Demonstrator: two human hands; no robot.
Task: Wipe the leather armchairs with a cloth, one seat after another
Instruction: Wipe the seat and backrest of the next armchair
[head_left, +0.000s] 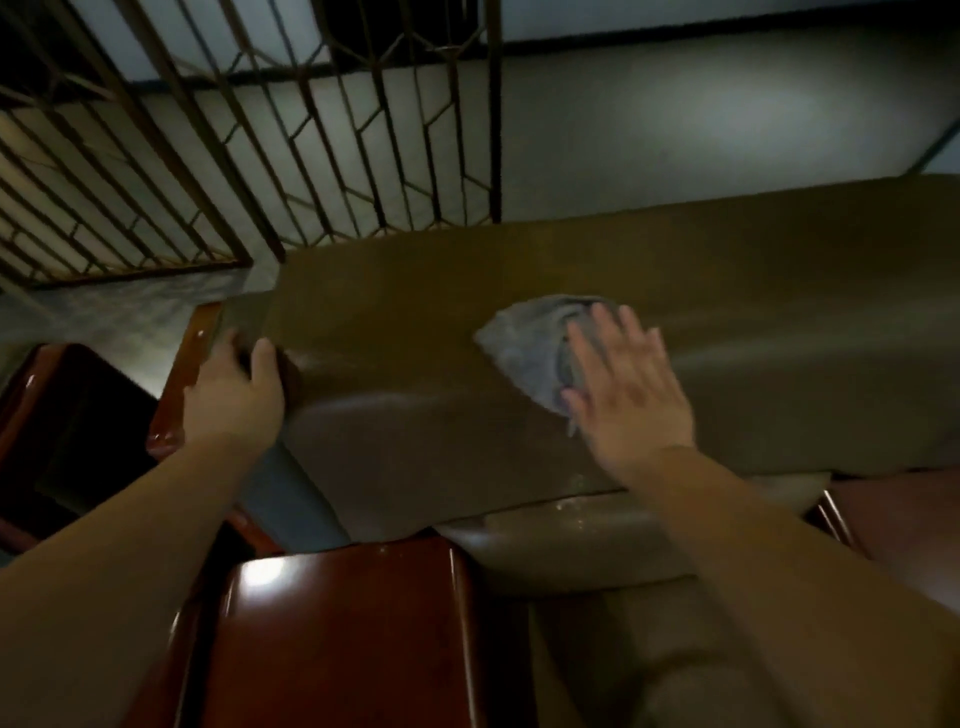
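Here | right hand (631, 387) flat, fingers spread, pressing grey cloth (530, 345) on armchair backrest top (727, 291), which runs left-right | left hand (236, 389) grips backrest's left corner.

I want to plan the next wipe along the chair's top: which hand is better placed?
Right. The right hand already presses flat on the grey cloth atop the backrest, while the left hand grips its corner.

One head-worn wide-angle camera looks steeply down and forward, close above the brown leather armchair backrest (519, 291), with the brown metal window grille (260, 130) beyond it.
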